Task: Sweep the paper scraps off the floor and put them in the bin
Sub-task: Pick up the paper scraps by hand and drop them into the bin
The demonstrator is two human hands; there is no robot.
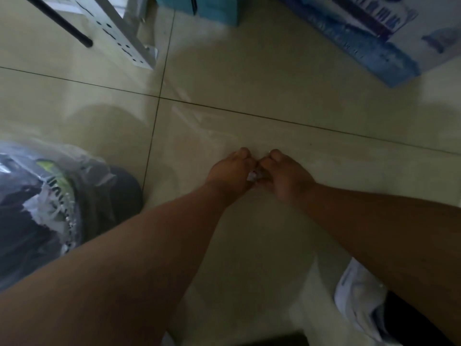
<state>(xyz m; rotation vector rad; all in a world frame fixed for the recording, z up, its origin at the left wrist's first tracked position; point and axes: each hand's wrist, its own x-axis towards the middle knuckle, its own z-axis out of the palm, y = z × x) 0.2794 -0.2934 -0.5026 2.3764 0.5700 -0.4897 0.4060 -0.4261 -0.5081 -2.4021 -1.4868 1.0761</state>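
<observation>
- The paper scraps [252, 176] are a small white crumpled wad caught between my two hands, low over the floor [287, 101] near the middle of the view — only a sliver of it shows between my palms.
- My left hand [230, 172] has its fingers [243, 153] curled inward around the wad from the left side.
- My right hand [284, 174] mirrors it, its fingers curled in and pinching the same wad from the right; the knuckles of both hands nearly touch.
- Both bare forearms reach in from the bottom edge of the view and meet at the wad.
- The bin [52, 206] stands at the left edge of the floor, beside my left forearm — dark, lined with a clear plastic bag, with white and green rubbish already inside.
- The floor is pale glossy tile with dark grout lines crossing just beyond my hands.
- At the far left corner lies a white power strip [119, 33] with a black rod [64, 23] across it.
- A teal box [217, 8] sits at the far edge, and a large blue-and-white carton [374, 38] fills the far right corner.
- A white cloth [359, 295] lies on the floor at the near right, under my right forearm.
</observation>
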